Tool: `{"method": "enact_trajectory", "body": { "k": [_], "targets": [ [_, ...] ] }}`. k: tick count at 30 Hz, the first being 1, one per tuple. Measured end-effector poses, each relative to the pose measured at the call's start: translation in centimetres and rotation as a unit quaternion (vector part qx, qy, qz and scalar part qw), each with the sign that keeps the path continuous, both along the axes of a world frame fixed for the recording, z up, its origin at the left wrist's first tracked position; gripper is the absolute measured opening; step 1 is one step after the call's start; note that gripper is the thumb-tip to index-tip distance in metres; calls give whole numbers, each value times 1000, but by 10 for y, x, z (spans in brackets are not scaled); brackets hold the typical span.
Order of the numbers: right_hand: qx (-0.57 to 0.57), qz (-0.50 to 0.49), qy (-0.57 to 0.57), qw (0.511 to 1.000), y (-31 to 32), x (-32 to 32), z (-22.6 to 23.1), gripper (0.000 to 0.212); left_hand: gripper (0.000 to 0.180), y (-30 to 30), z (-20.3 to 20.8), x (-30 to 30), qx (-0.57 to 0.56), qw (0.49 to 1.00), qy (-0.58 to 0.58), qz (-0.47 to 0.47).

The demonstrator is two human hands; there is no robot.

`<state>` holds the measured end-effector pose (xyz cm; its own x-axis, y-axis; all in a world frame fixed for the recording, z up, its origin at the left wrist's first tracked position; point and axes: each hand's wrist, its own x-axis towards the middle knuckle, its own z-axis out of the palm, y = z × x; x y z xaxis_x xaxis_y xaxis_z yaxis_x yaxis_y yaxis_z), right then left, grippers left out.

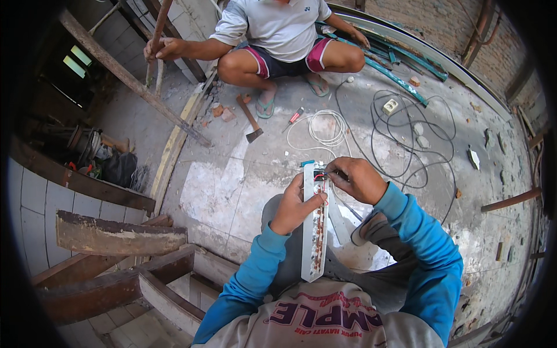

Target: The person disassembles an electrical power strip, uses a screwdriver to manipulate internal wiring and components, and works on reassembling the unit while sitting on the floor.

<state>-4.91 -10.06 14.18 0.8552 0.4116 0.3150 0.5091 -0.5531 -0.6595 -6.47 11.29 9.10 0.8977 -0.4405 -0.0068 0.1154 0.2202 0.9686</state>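
Observation:
A long, narrow white metal light fitting [314, 255], rusty along its open channel, stands lengthwise in front of my body. My left hand [292, 210] is closed round its left side, the thumb lying across the channel. At the fitting's far end, thin red wires [318, 176] and a dark part show. There my right hand [360, 178] pinches a thin wire between thumb and fingers; the fingertips partly hide it. A small teal piece [307, 163] lies at the far end of the fitting, near my left fingers.
Across from me a person [284, 35] squats, one hand on a wooden pole. Between us are a hatchet [250, 120], a red screwdriver [296, 115], a coiled white cable [325, 129] and a black cable with a white socket [390, 107]. Wooden frames [168, 296] stand left; rubble dots the floor.

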Motion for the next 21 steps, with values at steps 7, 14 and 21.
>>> {"method": "enact_trajectory", "body": {
  "k": [7, 14, 21],
  "targets": [
    [20, -11, 82, 996, 0, 2, 7, 19, 54, 5, 10, 1, 18, 999, 25, -17],
    [57, 4, 74, 996, 0, 3, 4, 18, 58, 7, 9, 1, 2, 1000, 20, -18],
    [29, -61, 10, 998, 8, -1, -1, 20, 64, 5, 0, 1, 50, 998, -29, 24]
  ]
}}
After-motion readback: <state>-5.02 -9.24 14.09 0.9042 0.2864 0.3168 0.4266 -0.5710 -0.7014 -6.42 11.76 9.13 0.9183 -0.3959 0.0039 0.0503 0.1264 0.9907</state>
